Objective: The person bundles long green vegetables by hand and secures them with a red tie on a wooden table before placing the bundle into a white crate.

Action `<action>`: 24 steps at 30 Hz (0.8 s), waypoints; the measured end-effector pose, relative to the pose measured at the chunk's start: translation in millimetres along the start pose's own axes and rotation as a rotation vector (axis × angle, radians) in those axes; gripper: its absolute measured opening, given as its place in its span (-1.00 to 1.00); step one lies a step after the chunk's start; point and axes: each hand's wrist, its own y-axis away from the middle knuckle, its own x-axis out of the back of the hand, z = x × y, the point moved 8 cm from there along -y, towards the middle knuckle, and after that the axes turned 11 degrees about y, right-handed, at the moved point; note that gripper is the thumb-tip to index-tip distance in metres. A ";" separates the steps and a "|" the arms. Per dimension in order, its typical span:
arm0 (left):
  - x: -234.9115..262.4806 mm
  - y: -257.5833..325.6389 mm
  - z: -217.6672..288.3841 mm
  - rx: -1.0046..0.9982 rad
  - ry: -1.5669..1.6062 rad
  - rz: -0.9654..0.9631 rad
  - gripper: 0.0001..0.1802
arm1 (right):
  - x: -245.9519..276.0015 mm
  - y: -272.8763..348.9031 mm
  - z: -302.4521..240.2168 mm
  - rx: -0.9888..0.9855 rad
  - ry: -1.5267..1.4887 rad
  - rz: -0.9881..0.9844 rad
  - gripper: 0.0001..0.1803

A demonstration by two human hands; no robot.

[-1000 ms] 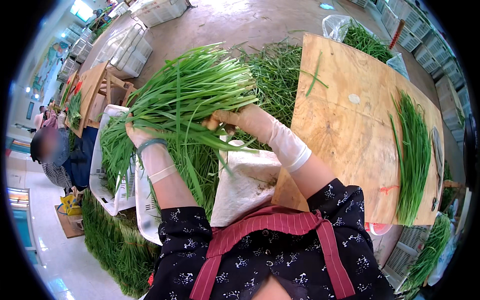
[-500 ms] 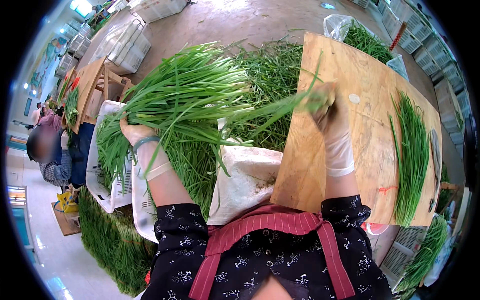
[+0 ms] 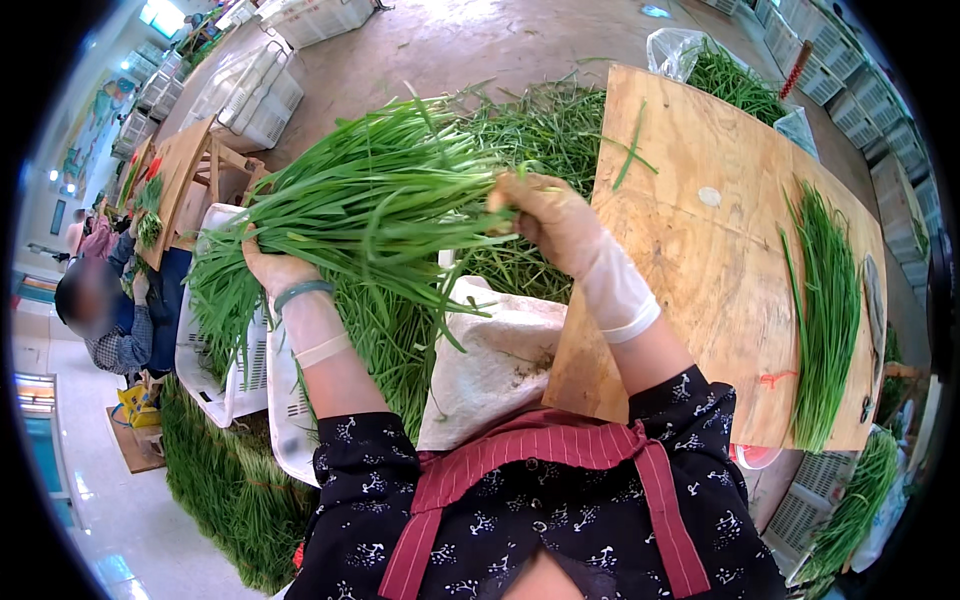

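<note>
My left hand (image 3: pixel 272 272), in a thin clear glove with a green band at the wrist, grips the stem end of a thick bundle of green chives (image 3: pixel 370 195) held up in front of me. My right hand (image 3: pixel 545 215), also gloved, pinches leaves at the bundle's leafy right end. Below the bundle lies a loose heap of chives (image 3: pixel 540 135). On the wooden board (image 3: pixel 700 260) to my right rests a tidy row of sorted chives (image 3: pixel 830 310).
A white sack (image 3: pixel 500 360) lies across my lap. White plastic crates (image 3: pixel 215 385) stand at my left with more chives piled on the floor (image 3: pixel 225 490). Another person (image 3: pixel 100 320) sits at far left. More crates line the far wall (image 3: pixel 260 95).
My right hand came back from the board to the leafy end of the bundle. The left hand and the bundle have stayed in place.
</note>
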 end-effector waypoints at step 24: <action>31.9 -23.9 5.0 -0.008 0.023 0.144 -0.54 | -15.1 -10.6 -4.9 0.095 0.706 0.101 -0.78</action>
